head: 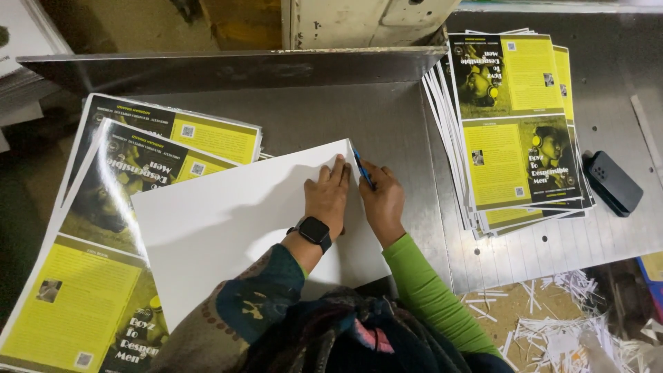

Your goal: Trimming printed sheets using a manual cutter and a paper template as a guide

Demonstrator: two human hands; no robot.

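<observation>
Green sleeve (431, 293), black smartwatch (315, 230)

Printed stacks, a phone and paper scraps lying around a steel worktable

A fanned stack of yellow-and-black printed sheets (518, 131) is sitting at two o'clock on the metal table (387, 117), with a dark phone (612, 182) lying just beside it at three o'clock. More printed sheets (90, 276) are spreading out from eight to ten o'clock. White paper trimmings (559, 324) are littering the floor at five o'clock, and a steel back fence (228, 69) is standing along twelve o'clock.
</observation>
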